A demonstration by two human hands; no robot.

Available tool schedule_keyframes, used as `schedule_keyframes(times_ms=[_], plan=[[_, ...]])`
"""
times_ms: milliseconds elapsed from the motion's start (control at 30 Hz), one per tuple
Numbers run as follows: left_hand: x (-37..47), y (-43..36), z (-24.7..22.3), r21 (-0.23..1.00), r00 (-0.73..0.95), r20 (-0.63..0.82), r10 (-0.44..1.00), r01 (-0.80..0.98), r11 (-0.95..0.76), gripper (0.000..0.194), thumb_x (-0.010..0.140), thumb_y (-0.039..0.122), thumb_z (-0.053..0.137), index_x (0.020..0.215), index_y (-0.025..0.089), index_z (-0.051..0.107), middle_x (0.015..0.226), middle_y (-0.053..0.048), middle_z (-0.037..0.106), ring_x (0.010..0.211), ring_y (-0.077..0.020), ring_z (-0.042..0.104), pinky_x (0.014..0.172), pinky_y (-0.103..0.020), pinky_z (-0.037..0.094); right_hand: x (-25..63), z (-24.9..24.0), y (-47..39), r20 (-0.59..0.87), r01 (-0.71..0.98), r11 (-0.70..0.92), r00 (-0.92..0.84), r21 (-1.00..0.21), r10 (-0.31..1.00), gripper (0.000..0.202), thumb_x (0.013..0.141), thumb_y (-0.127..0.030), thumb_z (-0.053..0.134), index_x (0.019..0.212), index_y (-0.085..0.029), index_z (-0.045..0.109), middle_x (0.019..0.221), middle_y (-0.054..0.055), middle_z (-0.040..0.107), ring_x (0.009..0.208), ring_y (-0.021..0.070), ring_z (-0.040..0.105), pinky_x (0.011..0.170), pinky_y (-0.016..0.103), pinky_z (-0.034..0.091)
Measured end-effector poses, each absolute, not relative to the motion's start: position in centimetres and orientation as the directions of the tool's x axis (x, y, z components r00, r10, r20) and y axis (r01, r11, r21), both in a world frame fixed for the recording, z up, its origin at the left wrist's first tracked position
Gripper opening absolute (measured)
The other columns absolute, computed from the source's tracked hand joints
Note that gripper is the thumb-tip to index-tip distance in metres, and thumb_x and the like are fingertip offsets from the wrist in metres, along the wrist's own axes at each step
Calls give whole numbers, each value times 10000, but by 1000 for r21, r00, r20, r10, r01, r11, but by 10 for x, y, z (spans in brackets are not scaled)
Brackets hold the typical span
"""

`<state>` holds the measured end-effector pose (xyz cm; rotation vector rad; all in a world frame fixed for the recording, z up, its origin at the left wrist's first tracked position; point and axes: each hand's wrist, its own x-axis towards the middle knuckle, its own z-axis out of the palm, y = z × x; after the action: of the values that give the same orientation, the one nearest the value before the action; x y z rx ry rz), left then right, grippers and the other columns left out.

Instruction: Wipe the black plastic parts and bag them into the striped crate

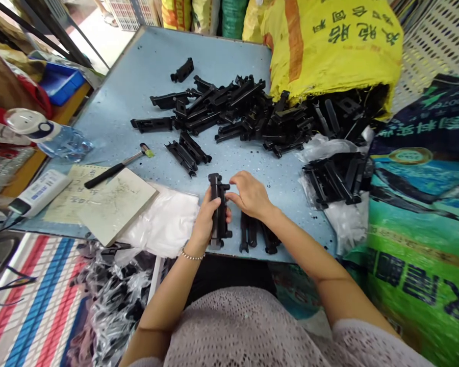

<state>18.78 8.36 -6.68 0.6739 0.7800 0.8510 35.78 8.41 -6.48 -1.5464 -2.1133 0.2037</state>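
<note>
From the head view, the left hand (203, 216) is closed around a black plastic part (216, 216) over the near edge of the counter (110, 102). The part's long axis points away from the body, nearly straight ahead. The right hand (251, 196) is just to its right, nearer the far end, thumb and forefinger slightly parted beside it; whether they pinch anything, I cannot tell.

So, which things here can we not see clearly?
All in the head view:
Left hand: palm hidden behind the held black parts.
Yellow sack: inside dark, blocked by black pieces.
Yellow paper: partly under the board, its writing too small.
Green sack: right side cut off by the edge.
</note>
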Motion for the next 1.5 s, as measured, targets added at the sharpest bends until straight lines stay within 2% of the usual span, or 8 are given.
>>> schedule_keyframes(times_ms=[367, 567, 833, 967, 1100, 1233, 1400, 1500], plan=[[183, 93, -69, 872, 145, -355, 924, -306, 383, 322, 860, 470, 609, 1006, 183, 604, 811, -15, 644, 635, -124, 598, 547, -224, 471, 334, -47, 47, -66, 784, 213, -307, -583, 949, 482, 1053, -510, 307, 786, -211, 574, 747, 30, 641, 663, 170, 546, 614, 293, 280], [178, 91, -100, 980, 112, -198, 974, 14, 197, 306, 926, 447, 547, 1023, 194, 690, 914, -50, 710, 853, -201, 647, 756, -280, 497, 335, -48, 48, -255, 744, 19, -253, -668, 933, 447, 1047, -384, 342, 674, -214, 520, 638, 6, 592, 593, 155, 510, 596, 286, 304], [216, 44, -128, 903, 131, -196, 972, 410, 127, 693, 795, 577, 710, 1339, 154, 634, 545, -27, 560, 844, -395, 698, 930, -530, 471, 304, -65, 203, -25, 766, -63, 60, -640, 998, 313, 981, -279, 563, 1263, -143, 551, 1360, 196, 556, 1242, 321, 510, 1007, 445, 410], [204, 56, -128, 896, 220, -193, 956, 437, 80, 667, 819, 679, 638, 1269, 189, 680, 603, -48, 607, 765, -336, 680, 875, -486, 489, 308, -74, 237, -218, 564, -207, 48, -800, 975, 121, 911, -103, 599, 1029, -108, 625, 1203, 187, 632, 1101, 262, 600, 964, 403, 484], [179, 95, -120, 973, 237, -232, 944, 45, 227, 664, 881, 735, 501, 1259, 209, 650, 828, -68, 698, 727, -213, 652, 773, -366, 519, 334, -75, 196, -322, 307, -281, -89, -909, 943, 271, 1036, -272, 430, 895, -143, 622, 833, 73, 658, 656, 119, 586, 613, 238, 537], [181, 118, -97, 755, 238, -210, 948, -577, 312, 687, 917, 780, 337, 1321, 267, 550, 1030, -79, 698, 865, -189, 671, 777, -331, 548, 343, -81, 103, -340, -255, -509, -497, -822, 798, 420, 1020, -493, 424, 1021, -133, 641, 855, 70, 653, 613, 90, 542, 489, 175, 480], [189, 95, -69, 841, 213, -219, 952, -454, 295, 561, 891, 659, 582, 1299, 274, 565, 904, -40, 666, 714, -167, 651, 612, -272, 536, 349, -71, 44, -411, 203, -357, -430, -912, 804, 359, 983, -465, 485, 1101, -160, 634, 1022, 112, 684, 783, 171, 666, 715, 340, 579], [186, 73, -62, 918, 216, -243, 946, -263, 296, 535, 872, 622, 641, 1282, 283, 592, 987, -58, 680, 778, -192, 683, 613, -273, 560, 354, -52, 55, -50, 636, 46, -133, -771, 990, 371, 1005, -472, 469, 1233, -201, 580, 1173, 135, 645, 950, 233, 640, 817, 398, 534]])
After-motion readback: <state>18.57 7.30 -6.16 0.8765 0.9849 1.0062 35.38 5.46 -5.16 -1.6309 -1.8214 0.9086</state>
